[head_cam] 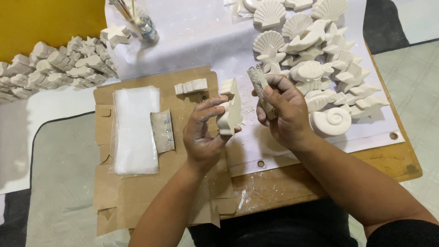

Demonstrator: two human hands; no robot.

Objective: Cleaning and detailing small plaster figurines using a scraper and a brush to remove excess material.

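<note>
My left hand (pixel 204 130) grips a white plaster figure (pixel 231 109), held upright on its edge above a flattened cardboard sheet (pixel 123 187). My right hand (pixel 280 110) is closed around a dusty grey sanding block (pixel 257 80), which stands just right of the figure without clearly touching it. White dust lies on the white sheet (pixel 192 41) under the two hands.
Several white plaster shells, fish and dolphins (pixel 315 50) lie at the upper right. A single flat figure (pixel 191 86) rests on the cardboard. A stack of clear plastic bags (pixel 136 130) and a sandpaper piece (pixel 163 130) lie left. More figures (pixel 55 66) are piled far left, near a brush jar (pixel 144 23).
</note>
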